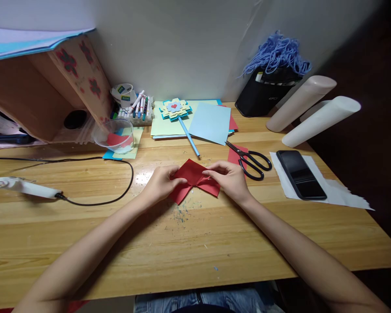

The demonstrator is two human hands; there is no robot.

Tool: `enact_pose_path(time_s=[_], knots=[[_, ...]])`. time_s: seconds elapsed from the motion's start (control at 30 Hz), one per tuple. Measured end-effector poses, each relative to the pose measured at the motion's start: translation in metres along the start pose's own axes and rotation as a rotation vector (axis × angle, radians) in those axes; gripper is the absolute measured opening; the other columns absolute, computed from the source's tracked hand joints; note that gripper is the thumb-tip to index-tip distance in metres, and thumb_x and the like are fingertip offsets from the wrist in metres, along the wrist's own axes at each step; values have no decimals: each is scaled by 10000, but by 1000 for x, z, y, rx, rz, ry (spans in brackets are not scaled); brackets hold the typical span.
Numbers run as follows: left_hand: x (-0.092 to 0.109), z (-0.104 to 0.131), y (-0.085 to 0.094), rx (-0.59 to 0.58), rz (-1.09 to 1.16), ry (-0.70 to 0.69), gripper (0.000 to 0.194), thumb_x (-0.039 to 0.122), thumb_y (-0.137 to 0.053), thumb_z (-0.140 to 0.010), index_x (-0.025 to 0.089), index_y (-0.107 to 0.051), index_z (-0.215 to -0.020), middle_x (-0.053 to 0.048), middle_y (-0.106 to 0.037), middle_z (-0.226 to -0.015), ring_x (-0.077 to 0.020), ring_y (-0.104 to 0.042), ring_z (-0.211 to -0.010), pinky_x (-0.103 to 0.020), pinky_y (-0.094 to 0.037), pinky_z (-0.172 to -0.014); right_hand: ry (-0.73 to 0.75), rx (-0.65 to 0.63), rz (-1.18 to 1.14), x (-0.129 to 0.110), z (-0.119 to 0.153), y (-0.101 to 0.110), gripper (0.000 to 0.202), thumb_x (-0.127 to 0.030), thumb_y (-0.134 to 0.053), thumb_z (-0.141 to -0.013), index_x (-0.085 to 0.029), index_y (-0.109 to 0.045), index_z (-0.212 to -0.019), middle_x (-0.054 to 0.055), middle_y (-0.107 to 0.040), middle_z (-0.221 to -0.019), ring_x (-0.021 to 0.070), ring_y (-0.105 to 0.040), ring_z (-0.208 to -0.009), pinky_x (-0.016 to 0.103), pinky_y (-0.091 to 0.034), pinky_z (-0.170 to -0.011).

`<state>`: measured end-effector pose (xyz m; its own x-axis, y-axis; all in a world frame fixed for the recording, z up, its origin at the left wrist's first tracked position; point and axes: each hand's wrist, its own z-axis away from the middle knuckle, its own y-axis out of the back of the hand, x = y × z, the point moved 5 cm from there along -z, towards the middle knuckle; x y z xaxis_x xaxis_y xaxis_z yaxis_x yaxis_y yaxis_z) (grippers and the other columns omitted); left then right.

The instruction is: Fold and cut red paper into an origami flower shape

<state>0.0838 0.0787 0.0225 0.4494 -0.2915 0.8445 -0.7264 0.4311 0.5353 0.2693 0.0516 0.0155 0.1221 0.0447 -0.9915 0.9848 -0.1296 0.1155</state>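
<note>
A folded red paper [190,173] is held low over the middle of the wooden table, its lower edge split into two pointed flaps. My left hand [163,181] pinches its left side between thumb and fingers. On the other side, my right hand [228,177] grips the upper right flap, thumb and forefinger pressed together. Just beyond my right hand lie black-handled scissors [256,163], partly on a red paper piece [236,154]. A paper flower [175,107] with a blue stem rests on stacked coloured sheets [161,127] behind the work.
A glue gun [26,188] with its black cable is at left. Near it stand a clear plastic bowl [114,135], markers [140,106] and a cardboard box [81,78]. Rightward are a phone [301,174], two bottles [322,121] and a black holder [263,93] with blue yarn.
</note>
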Motion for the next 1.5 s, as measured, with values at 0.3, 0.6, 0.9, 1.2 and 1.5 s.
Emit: enact_pose_path(time_s=[0.3, 0.6, 0.9, 1.2, 1.5], knots=[[-4, -2, 3, -102, 29, 38, 169, 249, -554, -800, 148, -689, -806, -24, -673, -744, -140, -571, -658, -240, -410, -571, 16, -71, 89, 4, -2, 3, 146, -306, -727, -668, -175, -677, -707, 38, -716, -711, 184, -683, -675, 307, -563, -640], [12, 8, 1, 5, -115, 7, 128, 275, -636, -734, 184, -700, -796, -24, -691, -732, -156, -611, -660, -246, -438, -583, 146, -275, 223, -8, 11, -9, 125, -312, -647, -767, -215, -669, -842, 25, -701, -822, 164, -666, -731, 303, -553, -660], [24, 18, 14, 362, -387, -168, 689, 296, -715, -703, 174, -384, -1295, -164, -501, -1254, -285, -493, -1130, -442, -439, -887, 313, -658, 574, -11, 9, 7, 239, -251, -723, -682, -184, -584, -864, 58, -628, -912, 194, -582, -867, 341, -488, -776], [38, 30, -51, -78, -736, -431, 251, 375, -469, -895, 150, -574, -859, -62, -615, -818, -182, -555, -714, -302, -429, -599, 477, -649, 512, -6, 14, -3, 92, -241, -633, -772, -202, -618, -854, 46, -642, -874, 181, -569, -854, 331, -465, -779], [32, 12, -52, -134, -658, -293, 195, 262, -485, -895, 148, -607, -793, -53, -608, -768, -165, -565, -685, -266, -408, -568, 430, -635, 454, -7, 7, 8, 115, -265, -663, -757, -202, -633, -849, 45, -660, -873, 179, -590, -854, 326, -471, -777]])
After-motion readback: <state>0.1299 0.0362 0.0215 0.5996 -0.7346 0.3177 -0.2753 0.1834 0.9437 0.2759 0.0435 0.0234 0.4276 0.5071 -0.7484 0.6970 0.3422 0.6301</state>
